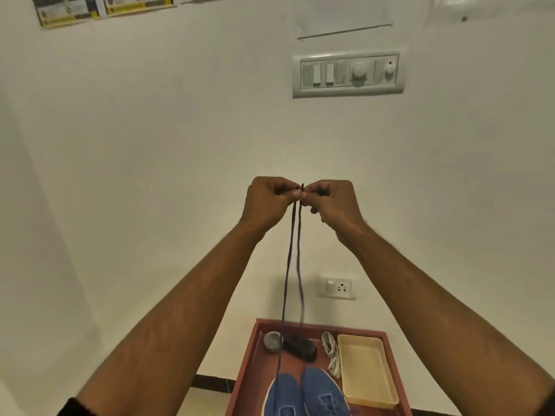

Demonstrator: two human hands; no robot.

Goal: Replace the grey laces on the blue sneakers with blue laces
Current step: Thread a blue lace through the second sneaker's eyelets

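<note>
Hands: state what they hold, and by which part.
Both the left hand and right hand pinch the blue lace at its two ends, held together.

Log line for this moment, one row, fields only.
left hand: pinches blue lace end | right hand: pinches other end | lace: hangs toward blue sneakers | grey laces: off, on table

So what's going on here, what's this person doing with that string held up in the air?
A person is holding up a blue lace, pinching its two ends together between the left hand and the right hand. The two strands hang down to the blue sneakers on a reddish table. A loose grey lace lies beside a cream tray, so at least one old lace seems to be out. A round tin and a dark object sit behind the shoes.
</note>
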